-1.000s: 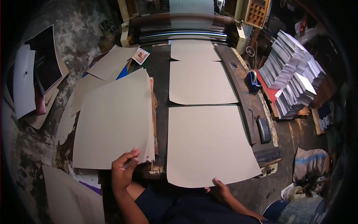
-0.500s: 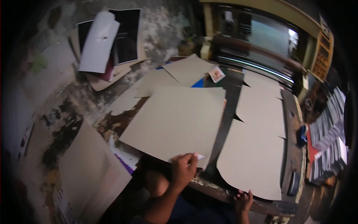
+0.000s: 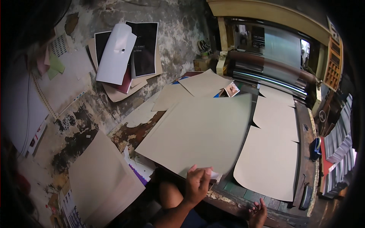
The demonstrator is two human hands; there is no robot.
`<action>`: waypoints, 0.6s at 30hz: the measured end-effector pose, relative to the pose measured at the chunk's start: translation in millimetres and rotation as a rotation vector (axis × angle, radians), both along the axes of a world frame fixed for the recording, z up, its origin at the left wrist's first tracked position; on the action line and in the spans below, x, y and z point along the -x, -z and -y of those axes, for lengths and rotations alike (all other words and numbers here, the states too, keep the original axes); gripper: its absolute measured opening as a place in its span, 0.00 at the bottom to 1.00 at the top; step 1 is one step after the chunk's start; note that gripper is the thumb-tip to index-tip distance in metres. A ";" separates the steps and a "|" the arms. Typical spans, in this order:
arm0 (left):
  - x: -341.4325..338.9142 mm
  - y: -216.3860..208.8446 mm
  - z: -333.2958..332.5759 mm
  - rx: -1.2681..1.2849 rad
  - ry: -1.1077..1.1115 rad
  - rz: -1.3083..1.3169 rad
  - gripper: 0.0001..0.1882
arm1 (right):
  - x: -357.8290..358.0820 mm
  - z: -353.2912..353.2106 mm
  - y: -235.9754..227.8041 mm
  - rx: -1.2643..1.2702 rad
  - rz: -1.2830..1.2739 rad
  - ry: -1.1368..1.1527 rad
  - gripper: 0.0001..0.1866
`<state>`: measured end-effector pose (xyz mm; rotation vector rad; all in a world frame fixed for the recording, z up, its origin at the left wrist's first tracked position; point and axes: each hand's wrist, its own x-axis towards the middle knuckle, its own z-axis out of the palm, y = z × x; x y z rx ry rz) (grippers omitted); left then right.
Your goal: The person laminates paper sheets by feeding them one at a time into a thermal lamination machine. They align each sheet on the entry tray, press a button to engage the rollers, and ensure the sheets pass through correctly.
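Note:
My left hand [image 3: 198,183] pinches the near right corner of a large grey-beige board sheet [image 3: 194,133] between thumb and fingers. That sheet's right side is raised and bows upward, over the stack at the table's left. Below the table's front edge, my right hand [image 3: 258,213] is open, fingers apart and holding nothing. Just ahead of it lies a row of overlapping board sheets [image 3: 268,163], running to the rollers [image 3: 270,78] of a machine at the far right. Dark wedge-shaped gaps show along the row's edges.
More boards [image 3: 205,83] and a small picture card [image 3: 232,89] lie behind the stack. Another board pile [image 3: 102,178] stands at the left. Stacked papers [image 3: 338,140] rise at the right, beside a dark oblong block [image 3: 305,197]. Printed sheets [image 3: 127,53] rest by the stained wall.
The top sheet's right side has come up off the stack with my left hand at its corner. The row of sheets has slid toward the rollers. The view has shifted slightly.

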<state>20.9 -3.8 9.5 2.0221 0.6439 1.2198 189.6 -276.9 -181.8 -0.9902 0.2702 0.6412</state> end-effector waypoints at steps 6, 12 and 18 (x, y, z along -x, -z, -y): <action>12.7 -18.4 9.8 -0.116 0.477 -0.087 0.12 | 9.0 -15.0 -81.4 -0.171 0.168 -0.137 0.31; 4.8 -25.4 27.0 -0.259 0.781 -0.243 0.10 | 0.2 9.7 -66.2 -0.145 0.141 -0.176 0.29; 9.2 -4.4 -11.6 -0.299 0.449 -0.244 0.24 | 30.2 15.4 -43.9 0.005 -0.036 -0.151 0.18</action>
